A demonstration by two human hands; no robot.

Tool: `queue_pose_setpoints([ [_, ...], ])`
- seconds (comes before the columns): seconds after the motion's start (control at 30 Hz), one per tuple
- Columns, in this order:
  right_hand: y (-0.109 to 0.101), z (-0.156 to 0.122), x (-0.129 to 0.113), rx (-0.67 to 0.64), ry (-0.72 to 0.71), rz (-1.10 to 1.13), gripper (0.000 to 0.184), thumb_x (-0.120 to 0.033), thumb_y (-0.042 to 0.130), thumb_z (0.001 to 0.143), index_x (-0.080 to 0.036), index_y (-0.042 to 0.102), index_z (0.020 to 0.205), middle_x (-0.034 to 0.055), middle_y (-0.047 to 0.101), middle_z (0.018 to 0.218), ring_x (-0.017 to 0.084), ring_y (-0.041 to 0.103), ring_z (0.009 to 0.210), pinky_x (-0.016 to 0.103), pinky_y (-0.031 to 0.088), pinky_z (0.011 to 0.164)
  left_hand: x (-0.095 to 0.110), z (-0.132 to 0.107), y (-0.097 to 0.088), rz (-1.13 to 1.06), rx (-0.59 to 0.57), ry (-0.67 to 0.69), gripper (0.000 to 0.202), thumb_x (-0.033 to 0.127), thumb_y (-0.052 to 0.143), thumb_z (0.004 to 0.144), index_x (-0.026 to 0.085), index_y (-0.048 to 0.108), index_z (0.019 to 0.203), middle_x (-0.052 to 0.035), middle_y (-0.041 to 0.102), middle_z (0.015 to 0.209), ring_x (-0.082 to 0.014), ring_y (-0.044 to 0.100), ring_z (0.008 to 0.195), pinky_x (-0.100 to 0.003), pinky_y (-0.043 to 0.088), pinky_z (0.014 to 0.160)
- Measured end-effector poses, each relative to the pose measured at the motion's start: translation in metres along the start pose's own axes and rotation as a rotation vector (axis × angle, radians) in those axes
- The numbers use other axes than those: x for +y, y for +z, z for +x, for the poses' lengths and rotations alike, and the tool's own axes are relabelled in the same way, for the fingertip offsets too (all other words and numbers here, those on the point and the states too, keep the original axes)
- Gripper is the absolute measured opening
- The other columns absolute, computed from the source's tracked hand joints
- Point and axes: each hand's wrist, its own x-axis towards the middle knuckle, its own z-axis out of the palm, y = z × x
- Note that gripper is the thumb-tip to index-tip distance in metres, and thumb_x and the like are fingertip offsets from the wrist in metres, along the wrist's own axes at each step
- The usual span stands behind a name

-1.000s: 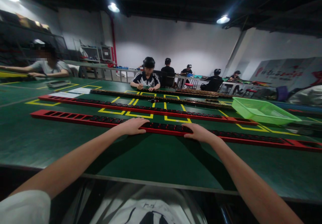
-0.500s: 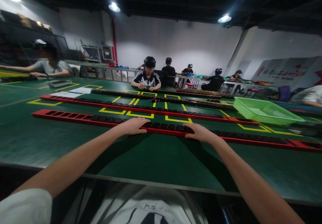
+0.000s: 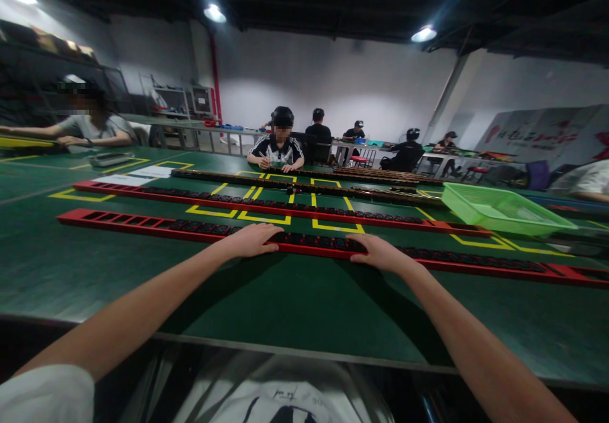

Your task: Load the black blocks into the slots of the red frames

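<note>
A long red slotted rail lies across the green table in front of me, most of its slots filled with black square pieces. The slots near its left end hold no pieces. My left hand grips the rail left of the middle, thumb on the near side and fingers over the top. To the right, my right hand grips the same rail in the same way. Both hands hide the parts of the rail beneath them. A second red rail with similar black pieces lies parallel behind it.
A light green plastic basket stands at the right behind the rails. Dark long strips and white paper sheets lie farther back. Yellow tape outlines mark the green table. A person sits opposite, another at the left.
My hands keep their hold on the near rail with almost no movement. The rail's left end appears very slightly farther left and lower in the view.
</note>
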Motion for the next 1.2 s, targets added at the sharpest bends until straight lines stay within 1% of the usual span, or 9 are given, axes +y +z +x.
queue_pose_setpoints([
  [0.17,0.000,-0.002,-0.003,0.008,-0.001,-0.001,0.070,-0.048,0.066,0.082,-0.021,0.049,0.144,0.0119,0.052,0.145,0.032,0.049,0.132,0.047,0.036,0.113,0.001,-0.001,0.001,-0.003,0.005,-0.012,0.062,0.054,0.050,0.094,0.021,0.043,0.146,-0.0125,0.055,0.140,-0.0290,0.056,0.123,-0.038,0.042,0.101],
  [0.27,-0.001,-0.004,-0.004,0.007,0.000,-0.003,0.071,-0.047,0.068,0.081,-0.021,0.048,0.145,0.0111,0.051,0.146,0.032,0.048,0.133,0.048,0.035,0.114,0.003,-0.002,0.002,-0.005,0.009,-0.018,0.062,0.054,0.051,0.094,0.022,0.042,0.146,-0.0111,0.056,0.140,-0.0278,0.056,0.123,-0.037,0.041,0.102],
  [0.37,-0.002,-0.005,-0.005,-0.003,0.009,0.002,0.071,-0.048,0.067,0.082,-0.022,0.047,0.145,0.0101,0.050,0.147,0.032,0.047,0.134,0.048,0.034,0.114,0.003,-0.001,0.002,0.001,0.008,-0.015,0.061,0.052,0.051,0.094,0.022,0.042,0.146,-0.0116,0.056,0.140,-0.0277,0.056,0.123,-0.037,0.041,0.102],
  [0.53,-0.002,-0.004,-0.006,-0.004,0.000,-0.022,0.071,-0.044,0.067,0.083,-0.017,0.048,0.145,0.0137,0.051,0.145,0.031,0.049,0.132,0.046,0.036,0.113,0.004,-0.003,-0.001,-0.016,-0.015,-0.018,0.061,0.052,0.050,0.095,0.022,0.040,0.147,-0.0113,0.056,0.139,-0.0277,0.055,0.123,-0.037,0.041,0.102],
  [0.7,0.001,-0.003,-0.004,0.018,-0.008,-0.008,0.068,-0.042,0.066,0.083,-0.020,0.048,0.144,0.0115,0.052,0.145,0.030,0.051,0.130,0.045,0.036,0.113,0.008,-0.004,-0.003,-0.015,0.031,0.021,0.060,0.049,0.051,0.095,0.024,0.039,0.148,-0.0115,0.053,0.141,-0.0281,0.054,0.124,-0.038,0.041,0.103],
  [0.83,-0.001,-0.005,-0.005,0.015,-0.010,-0.001,0.067,-0.043,0.065,0.084,-0.020,0.048,0.144,0.0112,0.051,0.146,0.030,0.048,0.132,0.046,0.034,0.115,0.014,-0.004,-0.002,-0.044,0.082,0.091,0.051,0.043,0.053,0.095,0.026,0.048,0.142,-0.0087,0.051,0.142,-0.0273,0.050,0.128,-0.039,0.039,0.107],
  [1.03,-0.002,-0.006,-0.006,0.006,-0.005,0.005,0.067,-0.042,0.065,0.084,-0.016,0.048,0.144,0.0128,0.050,0.147,0.030,0.048,0.133,0.045,0.033,0.116,0.013,-0.001,-0.002,-0.071,0.126,0.133,0.040,0.035,0.051,0.096,0.025,0.058,0.135,-0.0067,0.056,0.139,-0.0247,0.052,0.126,-0.040,0.039,0.110],
  [1.13,-0.002,-0.006,-0.007,0.014,-0.005,0.007,0.067,-0.041,0.065,0.084,-0.016,0.049,0.144,0.0131,0.051,0.146,0.031,0.049,0.132,0.046,0.034,0.115,0.013,-0.002,-0.004,-0.067,0.141,0.146,0.035,0.034,0.050,0.097,0.024,0.063,0.128,-0.0059,0.059,0.135,-0.0233,0.053,0.124,-0.038,0.039,0.109],
  [1.2,-0.003,-0.006,-0.009,0.016,-0.003,0.008,0.066,-0.041,0.065,0.084,-0.016,0.049,0.144,0.0130,0.051,0.146,0.030,0.048,0.132,0.045,0.034,0.115,0.014,-0.003,-0.006,-0.070,0.147,0.152,0.035,0.034,0.051,0.097,0.023,0.063,0.128,-0.0061,0.060,0.133,-0.0231,0.054,0.123,-0.037,0.041,0.108],
])
